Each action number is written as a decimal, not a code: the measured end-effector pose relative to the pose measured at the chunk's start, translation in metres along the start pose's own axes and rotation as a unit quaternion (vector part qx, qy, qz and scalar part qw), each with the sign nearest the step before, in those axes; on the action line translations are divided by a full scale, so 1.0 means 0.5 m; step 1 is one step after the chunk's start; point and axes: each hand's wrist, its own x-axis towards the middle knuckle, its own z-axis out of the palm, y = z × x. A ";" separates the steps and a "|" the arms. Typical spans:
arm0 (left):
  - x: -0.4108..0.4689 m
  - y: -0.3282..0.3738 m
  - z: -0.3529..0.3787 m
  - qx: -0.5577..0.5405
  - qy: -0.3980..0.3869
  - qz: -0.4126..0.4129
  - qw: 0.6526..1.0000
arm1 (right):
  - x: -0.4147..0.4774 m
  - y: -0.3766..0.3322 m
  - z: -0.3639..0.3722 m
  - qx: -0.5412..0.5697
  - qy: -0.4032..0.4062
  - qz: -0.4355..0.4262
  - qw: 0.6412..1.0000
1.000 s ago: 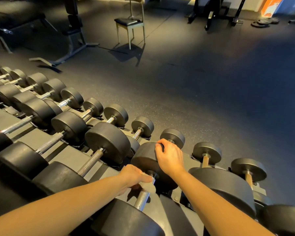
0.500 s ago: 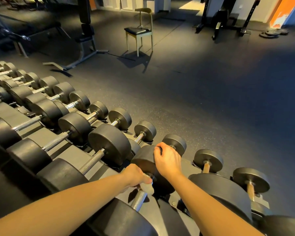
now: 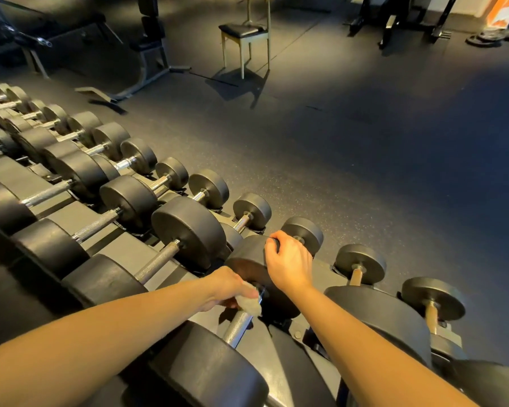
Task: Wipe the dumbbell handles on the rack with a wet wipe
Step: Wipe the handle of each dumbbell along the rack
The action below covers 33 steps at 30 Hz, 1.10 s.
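My left hand point(image 3: 227, 286) clenches the wet wipe point(image 3: 249, 302) against the handle point(image 3: 237, 327). Fingers of my right hand point(image 3: 288, 265) curl over the dumbbell head point(image 3: 247, 262) just beyond the wipe.

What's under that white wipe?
The wipe sits on a metal dumbbell handle, held there by the left hand. Bare handle shows nearer the camera; the stretch beneath the wipe and hand is covered. The right hand grips that dumbbell's weight.

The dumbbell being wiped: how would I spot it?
On the long rack at the left, follow its nearer row toward the camera. The dumbbell is the only one touched: the left hand holds a pale wet wipe on its handle, the right hand grips its far head.
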 end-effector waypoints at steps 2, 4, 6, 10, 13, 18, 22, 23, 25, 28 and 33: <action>0.007 0.003 0.006 -0.096 0.001 -0.028 0.995 | 0.003 0.001 0.002 0.001 0.001 0.001 1.000; 0.007 -0.007 -0.002 -0.127 -0.025 -0.059 0.990 | 0.003 0.003 0.005 0.001 0.004 0.006 1.000; 0.004 -0.028 -0.019 -0.115 -0.059 -0.087 0.988 | 0.002 0.003 0.006 0.002 0.005 0.005 1.000; -0.014 -0.055 -0.053 0.090 -0.119 -0.064 0.987 | 0.002 0.007 0.007 0.005 0.001 0.004 1.000; -0.009 -0.050 -0.059 0.208 -0.025 -0.015 0.978 | 0.003 0.006 0.007 0.005 0.003 0.001 1.000; 0.005 -0.012 -0.007 0.155 0.140 0.025 0.978 | 0.001 0.008 0.006 0.005 0.005 -0.006 1.000; -0.011 0.010 0.027 0.073 0.068 0.032 0.994 | 0.002 0.007 0.011 0.012 0.009 -0.001 1.000; -0.019 0.010 0.023 0.050 0.060 0.031 0.996 | 0.003 0.008 0.012 0.012 0.010 0.000 1.000; -0.031 0.005 0.007 -0.014 0.045 0.033 0.998 | 0.003 0.009 0.013 0.013 0.008 0.002 1.000; -0.037 -0.005 -0.003 0.010 0.043 0.076 0.996 | 0.003 0.009 0.010 0.016 0.008 0.003 1.000; -0.026 -0.004 0.012 0.046 0.073 0.118 0.989 | 0.002 0.006 0.007 0.013 0.005 0.001 1.000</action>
